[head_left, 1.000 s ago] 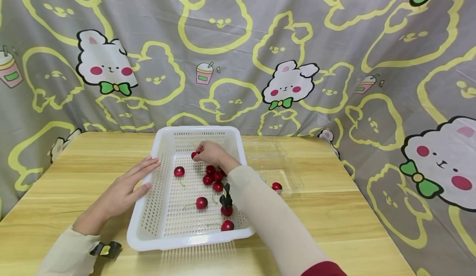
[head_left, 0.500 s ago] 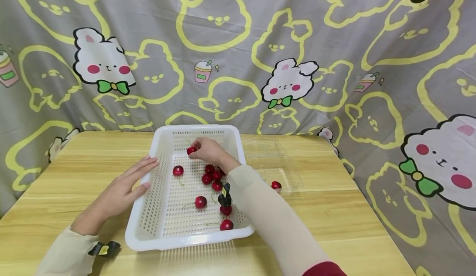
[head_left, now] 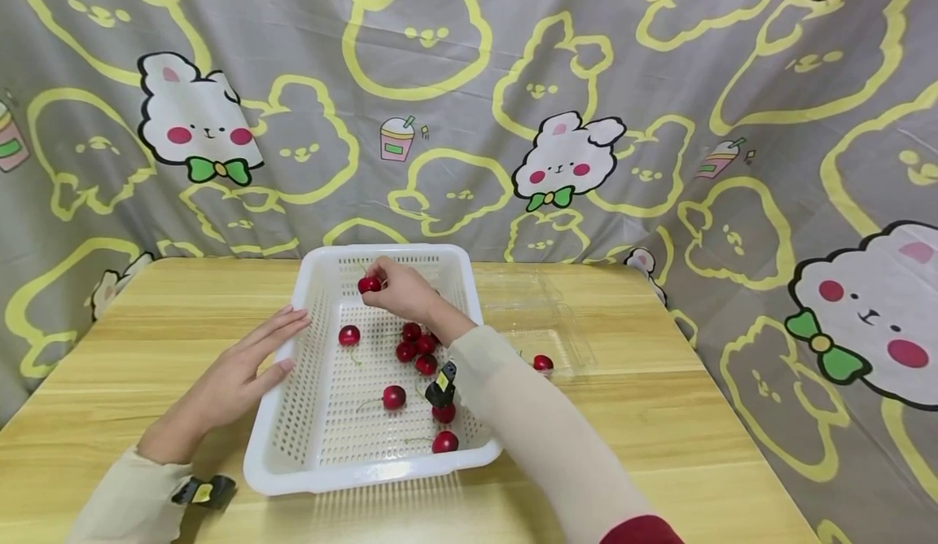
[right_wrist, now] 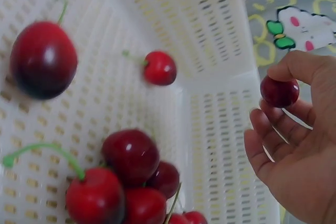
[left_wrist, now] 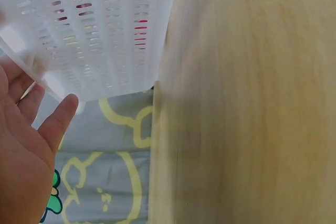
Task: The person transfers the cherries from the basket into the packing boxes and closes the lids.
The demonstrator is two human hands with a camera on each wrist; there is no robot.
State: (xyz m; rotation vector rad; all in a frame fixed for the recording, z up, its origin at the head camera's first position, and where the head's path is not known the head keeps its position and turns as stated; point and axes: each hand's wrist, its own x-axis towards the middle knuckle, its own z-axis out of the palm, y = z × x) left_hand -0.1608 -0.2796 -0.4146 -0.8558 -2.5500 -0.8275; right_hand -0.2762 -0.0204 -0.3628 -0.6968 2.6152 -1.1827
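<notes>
A white perforated plastic basket (head_left: 381, 473) stands on the wooden table with several dark red cherries in it. My right hand (head_left: 405, 293) pinches a cherry (right_wrist: 279, 92) between thumb and fingers, raised at the basket's far end. Below that hand, a cluster of cherries (head_left: 416, 345) lies on the basket floor. Single ones rest apart: one cherry (head_left: 349, 335) at the left, another cherry (head_left: 394, 397) near the middle, and one cherry (head_left: 444, 442) in the near right corner. With fairly straight fingers, my left hand (head_left: 233, 373) rests on the basket's left rim.
Right of the basket lies a clear plastic box (head_left: 545, 340), partly behind my right arm, with a cherry (head_left: 542, 363) at its near side. A grey patterned curtain (head_left: 454, 104) hangs behind the wooden table (head_left: 681, 446).
My right hand has risen and shifted slightly left toward the basket's far end, carrying the cherry. The left hand stays on the rim.
</notes>
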